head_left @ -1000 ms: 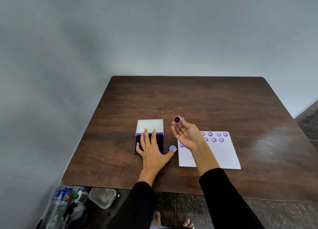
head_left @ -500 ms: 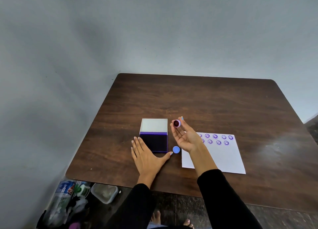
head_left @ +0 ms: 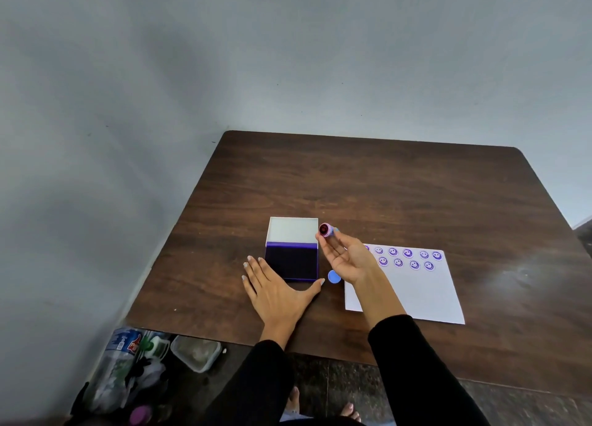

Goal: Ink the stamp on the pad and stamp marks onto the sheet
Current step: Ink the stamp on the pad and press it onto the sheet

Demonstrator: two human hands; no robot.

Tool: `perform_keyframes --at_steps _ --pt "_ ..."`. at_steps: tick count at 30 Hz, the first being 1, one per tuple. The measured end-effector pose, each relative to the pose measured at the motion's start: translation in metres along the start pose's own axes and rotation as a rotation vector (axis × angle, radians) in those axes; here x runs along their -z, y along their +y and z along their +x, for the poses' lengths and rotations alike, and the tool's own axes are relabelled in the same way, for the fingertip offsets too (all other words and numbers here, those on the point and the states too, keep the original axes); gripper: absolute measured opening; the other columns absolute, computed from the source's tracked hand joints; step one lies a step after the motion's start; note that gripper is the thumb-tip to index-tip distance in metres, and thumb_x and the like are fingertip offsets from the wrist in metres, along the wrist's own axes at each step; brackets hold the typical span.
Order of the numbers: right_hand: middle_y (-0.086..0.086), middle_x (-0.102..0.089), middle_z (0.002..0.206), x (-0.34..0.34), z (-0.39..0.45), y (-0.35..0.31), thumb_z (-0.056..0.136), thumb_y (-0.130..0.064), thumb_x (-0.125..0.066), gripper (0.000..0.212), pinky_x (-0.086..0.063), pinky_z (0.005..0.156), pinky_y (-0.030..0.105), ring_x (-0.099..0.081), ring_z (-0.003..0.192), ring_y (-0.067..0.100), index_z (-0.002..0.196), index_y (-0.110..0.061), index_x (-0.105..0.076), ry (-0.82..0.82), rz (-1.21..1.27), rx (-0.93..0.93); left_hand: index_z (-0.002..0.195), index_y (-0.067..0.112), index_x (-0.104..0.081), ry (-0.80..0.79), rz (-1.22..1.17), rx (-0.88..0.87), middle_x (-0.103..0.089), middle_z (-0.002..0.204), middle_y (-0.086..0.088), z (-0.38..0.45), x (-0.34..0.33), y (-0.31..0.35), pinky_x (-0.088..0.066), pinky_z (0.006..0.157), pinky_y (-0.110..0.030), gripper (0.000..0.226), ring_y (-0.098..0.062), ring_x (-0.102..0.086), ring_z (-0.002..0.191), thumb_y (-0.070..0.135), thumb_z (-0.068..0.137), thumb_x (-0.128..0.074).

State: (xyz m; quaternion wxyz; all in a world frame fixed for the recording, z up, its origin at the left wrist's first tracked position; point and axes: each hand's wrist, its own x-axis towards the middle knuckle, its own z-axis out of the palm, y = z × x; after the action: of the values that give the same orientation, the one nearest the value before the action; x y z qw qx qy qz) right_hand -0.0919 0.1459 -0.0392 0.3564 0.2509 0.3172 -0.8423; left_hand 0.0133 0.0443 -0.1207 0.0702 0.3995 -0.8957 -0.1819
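Holding a small round stamp with a pink rim and dark inked face (head_left: 325, 230) at its fingertips, the person's right hand (head_left: 347, 258) is raised palm-up above the dark brown wooden table (head_left: 400, 188), the fingers closed around the stamp's short barrel and the stamp face turned toward the camera. The stamp sits just beyond the far right corner of the open rectangular purple ink pad (head_left: 292, 262), whose white-lined lid (head_left: 293, 229) stands hinged open at the far side. The person's left hand (head_left: 278, 292) lies flat on the table at the pad's near edge, fingers spread and gripping nothing, with the thumb tip reaching toward the pad's near right corner. A small round blue cap (head_left: 334, 277) rests on the table between the pad and the white rectangular paper sheet (head_left: 413, 294), just beside the right wrist. The sheet lies to the right of the pad (partly covered at its left edge by the right hand and forearm) and bears two rows of purple smiley-face marks (head_left: 407, 253) along its far edge. Both arms wear black long sleeves (head_left: 416, 371). Clear plastic bottles and a container (head_left: 195, 353) stand on the floor below the table's near left corner.
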Motion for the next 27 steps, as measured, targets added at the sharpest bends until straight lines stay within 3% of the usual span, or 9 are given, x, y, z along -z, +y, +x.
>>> perform_keyframes --at_steps 7,11,14,19,27 --pt "0.02 -0.065 0.108 -0.005 0.011 0.017 0.09 -0.004 -0.058 0.026 -0.05 0.084 0.031 -0.064 0.097 0.025 0.114 0.005 -0.057 0.106 -0.205 0.148 0.143 -0.003 -0.023 0.005 -0.015 -0.019 -0.021 0.154 -0.022 -0.001 0.002 -0.002 -0.008 0.118 -0.045 0.145 -0.031 -0.011 0.146 0.099 0.042 -0.035" --pt "0.015 -0.071 0.105 0.0 0.021 0.034 0.085 -0.01 -0.067 0.024 -0.055 0.082 0.031 -0.067 0.092 0.021 0.107 -0.002 -0.066 0.309 -0.8 0.46 0.142 -0.004 -0.026 0.02 -0.033 -0.032 -0.023 0.153 -0.023 -0.002 0.002 -0.002 -0.01 0.119 -0.045 0.144 -0.032 -0.013 0.146 0.098 0.042 -0.036" --pt "0.014 -0.073 0.099 0.004 0.02 0.046 0.08 -0.01 -0.07 0.021 -0.053 0.085 0.03 -0.068 0.091 0.022 0.101 -0.005 -0.07 0.251 -1.15 0.657 0.143 -0.004 -0.025 0.012 -0.051 -0.039 -0.021 0.154 -0.023 -0.001 0.002 -0.003 -0.006 0.118 -0.043 0.143 -0.031 -0.011 0.146 0.097 0.041 -0.037" --pt "0.009 -0.076 0.093 0.003 0.016 0.061 0.081 -0.015 -0.069 0.017 -0.053 0.082 0.033 -0.069 0.087 0.02 0.097 -0.011 -0.071 0.143 -1.448 0.754 0.142 -0.004 -0.024 0.004 -0.09 -0.036 -0.018 0.155 -0.023 0.0 0.0 -0.003 -0.003 0.118 -0.043 0.132 -0.031 -0.008 0.146 0.084 0.045 -0.039" --pt "0.007 -0.07 0.114 0.006 0.016 0.073 0.088 -0.019 -0.063 0.028 -0.048 0.091 0.029 -0.063 0.106 0.021 0.115 -0.014 -0.063 0.119 -1.662 0.771 0.145 0.001 -0.017 -0.023 -0.076 -0.038 -0.011 0.157 -0.02 0.002 -0.003 -0.007 0.002 0.118 -0.041 0.112 -0.029 -0.002 0.147 0.069 0.062 -0.051"
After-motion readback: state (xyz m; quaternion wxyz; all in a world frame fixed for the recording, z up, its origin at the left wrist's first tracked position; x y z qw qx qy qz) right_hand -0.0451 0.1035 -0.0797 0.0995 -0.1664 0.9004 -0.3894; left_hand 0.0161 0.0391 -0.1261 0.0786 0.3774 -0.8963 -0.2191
